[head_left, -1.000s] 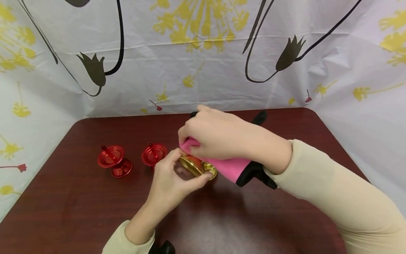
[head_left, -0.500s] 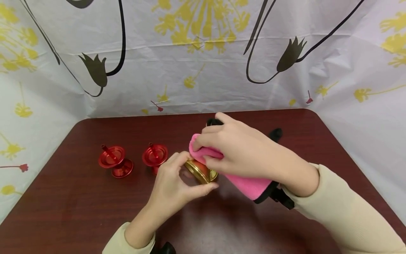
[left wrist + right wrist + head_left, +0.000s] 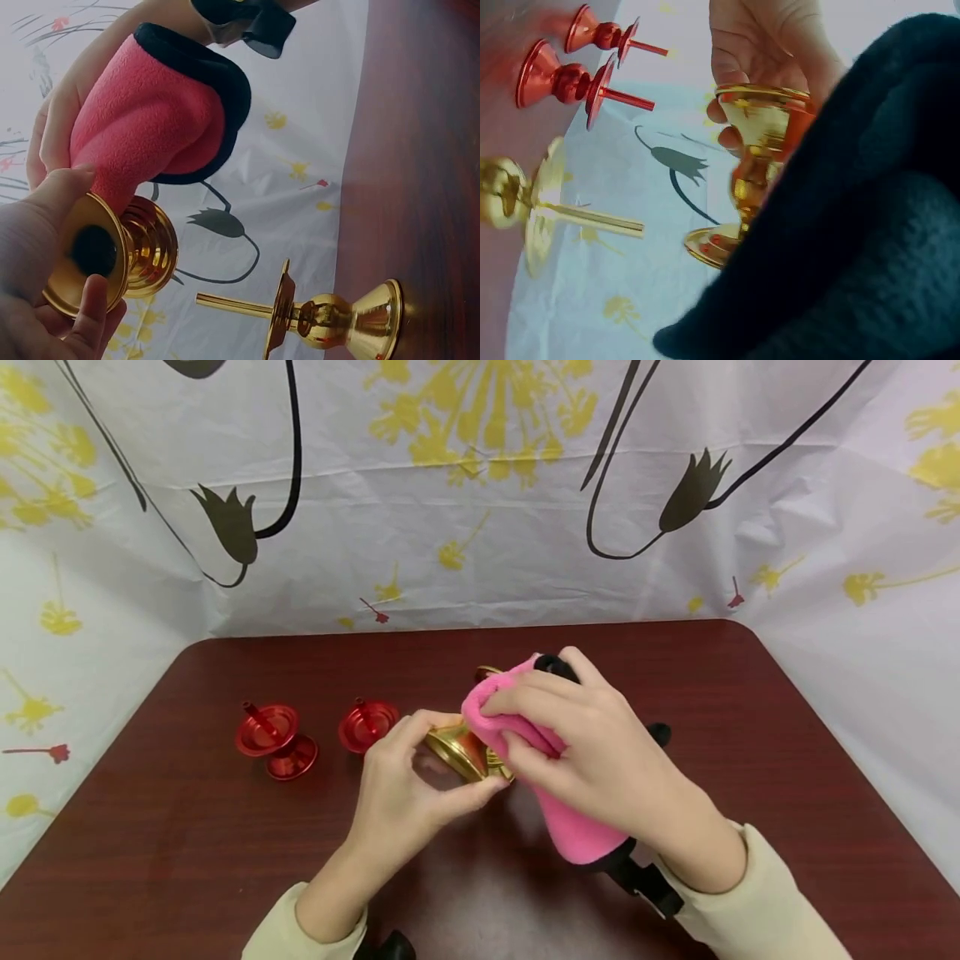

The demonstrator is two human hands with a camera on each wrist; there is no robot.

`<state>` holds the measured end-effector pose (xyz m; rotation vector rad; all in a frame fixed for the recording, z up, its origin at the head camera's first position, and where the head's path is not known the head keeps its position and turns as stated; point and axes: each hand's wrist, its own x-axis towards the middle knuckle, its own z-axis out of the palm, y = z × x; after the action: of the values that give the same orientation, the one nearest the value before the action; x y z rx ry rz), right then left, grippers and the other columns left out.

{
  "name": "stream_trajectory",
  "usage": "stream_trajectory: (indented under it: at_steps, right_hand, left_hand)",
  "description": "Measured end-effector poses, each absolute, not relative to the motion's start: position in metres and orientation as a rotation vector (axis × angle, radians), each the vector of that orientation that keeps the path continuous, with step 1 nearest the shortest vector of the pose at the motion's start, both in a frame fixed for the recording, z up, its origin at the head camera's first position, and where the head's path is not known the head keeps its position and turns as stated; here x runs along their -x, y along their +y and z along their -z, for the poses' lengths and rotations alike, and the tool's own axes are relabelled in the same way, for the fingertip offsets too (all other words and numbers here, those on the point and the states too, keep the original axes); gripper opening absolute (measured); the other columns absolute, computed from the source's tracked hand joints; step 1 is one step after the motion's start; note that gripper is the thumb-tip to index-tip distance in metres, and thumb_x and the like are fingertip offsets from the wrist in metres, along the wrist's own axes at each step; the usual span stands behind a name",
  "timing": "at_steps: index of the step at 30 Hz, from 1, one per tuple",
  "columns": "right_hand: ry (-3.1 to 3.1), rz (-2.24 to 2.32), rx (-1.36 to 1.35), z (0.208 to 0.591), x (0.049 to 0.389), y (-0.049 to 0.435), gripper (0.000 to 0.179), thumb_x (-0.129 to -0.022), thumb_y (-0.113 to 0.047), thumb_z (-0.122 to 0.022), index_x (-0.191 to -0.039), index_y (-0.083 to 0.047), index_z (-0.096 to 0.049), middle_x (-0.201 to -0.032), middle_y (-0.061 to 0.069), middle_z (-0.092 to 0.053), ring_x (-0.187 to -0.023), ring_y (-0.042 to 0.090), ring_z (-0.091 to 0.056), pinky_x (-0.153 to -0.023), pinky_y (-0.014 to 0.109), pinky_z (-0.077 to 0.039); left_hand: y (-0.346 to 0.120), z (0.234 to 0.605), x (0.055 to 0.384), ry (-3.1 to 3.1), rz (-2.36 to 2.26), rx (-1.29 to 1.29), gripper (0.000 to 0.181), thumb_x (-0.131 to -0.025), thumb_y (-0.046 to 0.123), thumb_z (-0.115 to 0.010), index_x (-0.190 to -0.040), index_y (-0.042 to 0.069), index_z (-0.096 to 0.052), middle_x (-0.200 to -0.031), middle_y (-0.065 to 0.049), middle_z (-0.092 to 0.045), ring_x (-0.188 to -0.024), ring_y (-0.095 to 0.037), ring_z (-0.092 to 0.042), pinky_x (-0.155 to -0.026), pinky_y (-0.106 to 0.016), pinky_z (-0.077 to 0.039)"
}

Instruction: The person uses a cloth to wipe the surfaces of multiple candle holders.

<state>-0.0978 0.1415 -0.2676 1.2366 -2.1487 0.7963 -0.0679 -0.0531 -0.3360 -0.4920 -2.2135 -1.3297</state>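
My left hand grips a gold candlestick by the rim of its flared base, tilted and held up off the table. In the left wrist view the dark hollow underside of that base faces the camera. Bunched in my right hand is a pink cloth with a black border, pressed close against the candlestick's side. Its loose end hangs below the fingers. In the right wrist view the cloth's dark edge covers part of the candlestick.
Another gold candlestick stands upright on the dark red-brown table, mostly hidden behind the cloth in the head view. To the left stand two red candlesticks, one farther out and one near my left hand. A patterned white sheet hangs behind.
My right hand and the cloth have moved right and nearer to me, baring part of the gold candlestick standing behind. The left hand keeps its grip, with the held candlestick only slightly shifted.
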Motion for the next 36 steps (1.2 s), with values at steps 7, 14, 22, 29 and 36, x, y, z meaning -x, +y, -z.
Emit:
stream_trajectory:
  at_steps: [7, 14, 22, 29, 36]
  right_hand:
    - [-2.015, -0.959, -1.199, 0.279, 0.100, 0.139, 0.020, -0.078, 0.003, -0.063, -0.094, -0.007, -0.072, -0.089, 0.001, -0.071, -0.078, 0.010, -0.057, -0.079, 0.031, -0.034]
    - [-1.920, -1.027, -1.179, 0.283, 0.098, 0.134, 0.025, -0.076, 0.006, -0.062, -0.095, -0.005, -0.073, -0.092, 0.004, -0.073, -0.091, 0.018, -0.065, -0.084, 0.035, -0.039]
    - [-1.964, -1.021, -1.031, 0.288, 0.096, 0.135, 0.020, -0.079, 0.005, -0.061, -0.094, -0.006, -0.071, -0.087, 0.002, -0.071, -0.074, 0.011, -0.056, -0.077, 0.029, -0.041]
    - [-1.972, -1.175, -0.808, 0.303, 0.093, 0.116, 0.024, -0.085, -0.002, -0.069, -0.109, -0.003, -0.068, -0.100, 0.010, -0.071, -0.090, 0.019, -0.059, -0.083, 0.032, -0.047]
    - [-1.996, -1.182, -0.780, 0.308, 0.092, 0.105, 0.052, -0.073, -0.009, -0.086, -0.115, -0.001, -0.058, -0.115, 0.014, -0.064, -0.104, 0.025, -0.058, -0.102, 0.048, -0.035]
  left_hand:
    - [-0.055, 0.336, 0.071, -2.147, 1.408, 0.468, 0.052, -0.061, 0.013, -0.095, -0.104, 0.007, -0.067, -0.095, -0.001, -0.072, -0.074, -0.008, -0.064, -0.060, -0.025, -0.057]
    - [-0.060, 0.334, 0.071, -2.088, 1.415, 0.441, 0.054, -0.061, 0.011, -0.095, -0.107, 0.006, -0.067, -0.096, -0.004, -0.074, -0.071, -0.007, -0.064, -0.059, -0.022, -0.057]
    - [-0.059, 0.331, 0.071, -1.998, 1.443, 0.388, 0.057, -0.060, 0.005, -0.094, -0.110, 0.002, -0.066, -0.104, -0.008, -0.074, -0.084, -0.007, -0.065, -0.067, -0.018, -0.056]
    - [-0.054, 0.332, 0.071, -1.909, 1.543, 0.344, 0.059, -0.059, -0.004, -0.092, -0.111, -0.003, -0.065, -0.105, -0.013, -0.071, -0.087, -0.007, -0.066, -0.070, -0.017, -0.057]
    - [-0.053, 0.334, 0.069, -1.865, 1.620, 0.282, 0.056, -0.061, -0.007, -0.089, -0.111, -0.003, -0.065, -0.105, -0.013, -0.069, -0.090, -0.009, -0.065, -0.070, -0.019, -0.058]
